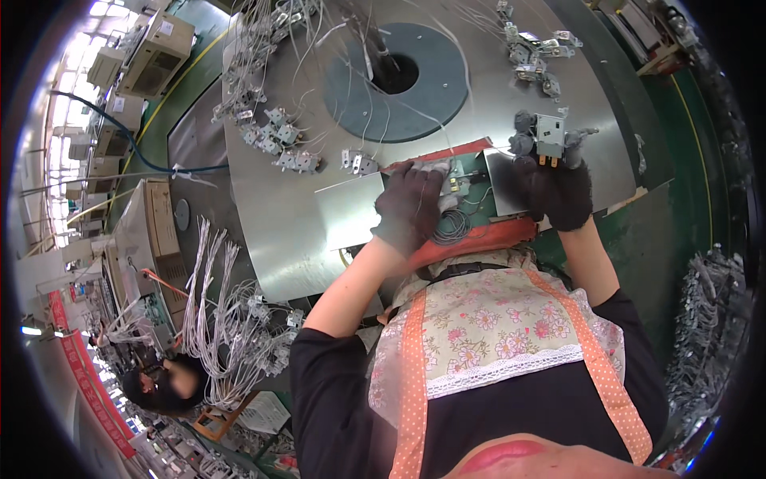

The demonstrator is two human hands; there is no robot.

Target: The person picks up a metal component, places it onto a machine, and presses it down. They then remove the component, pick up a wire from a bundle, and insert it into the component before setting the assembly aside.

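Note:
My left hand [411, 205], in a dark glove, curls its fingers over a pale grey part [435, 169] on the green work surface. Beside these fingertips sits a small part with metal and whitish pieces [458, 182], and a thin dark rod tip [476, 174] points at it from the right. A coil of grey wire [452, 227] lies just below. My right hand [565, 194], also gloved, is closed at the edge of a dark upright plate [504, 182]; what its fingers hold is hidden. Right behind it stands a metal box-shaped part [550, 134] with copper-coloured tabs.
A bright metal plate [351, 211] stands left of the work spot, with red padding [475, 246] along the near side. Wired metal parts [271, 132] lie on the left of the metal table [279, 239], others [538, 56] at far right. A round grey disc [443, 68] surrounds a central post.

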